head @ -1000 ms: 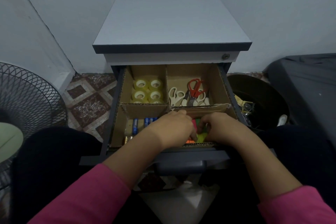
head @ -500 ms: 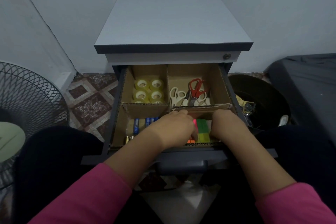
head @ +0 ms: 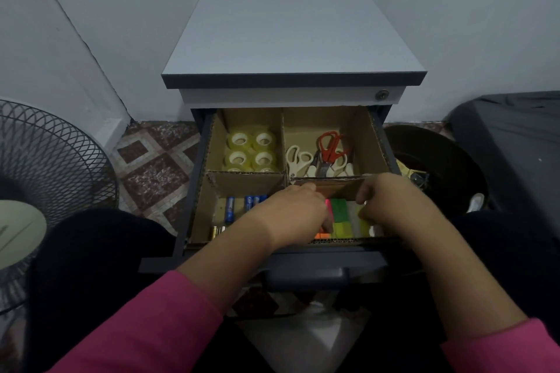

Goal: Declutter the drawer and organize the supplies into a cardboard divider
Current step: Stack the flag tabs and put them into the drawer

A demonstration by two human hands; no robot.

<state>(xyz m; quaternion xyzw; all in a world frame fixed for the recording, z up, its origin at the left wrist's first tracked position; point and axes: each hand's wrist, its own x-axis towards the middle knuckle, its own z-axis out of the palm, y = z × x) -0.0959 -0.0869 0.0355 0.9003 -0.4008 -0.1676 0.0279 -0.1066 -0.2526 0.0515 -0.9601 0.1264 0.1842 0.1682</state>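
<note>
The open drawer [head: 194, 179] holds a cardboard divider [head: 248, 183] with four compartments. Several tape rolls [head: 251, 150] fill the back left one and several scissors [head: 321, 157] the back right one. Batteries [head: 231, 209] lie in the front left compartment. Bright sticky note pads [head: 341, 215], green, pink, orange and yellow, sit in the front right one. My left hand [head: 292, 212] rests on the pads' left side, fingers curled down onto them. My right hand [head: 391, 206] is at their right side, its fingertips pinching pale yellow pads [head: 360, 225].
The drawer belongs to a grey cabinet [head: 291, 30] against the wall. A wire fan guard [head: 48, 166] stands at the left on the tiled floor [head: 151, 166]. A dark bin [head: 436, 166] with clutter sits at the right, beside a dark cushion [head: 515, 142]. My knees flank the drawer.
My right hand has slid to the right off the pads, uncovering the green and yellow ones. My left hand has stayed on their left side.
</note>
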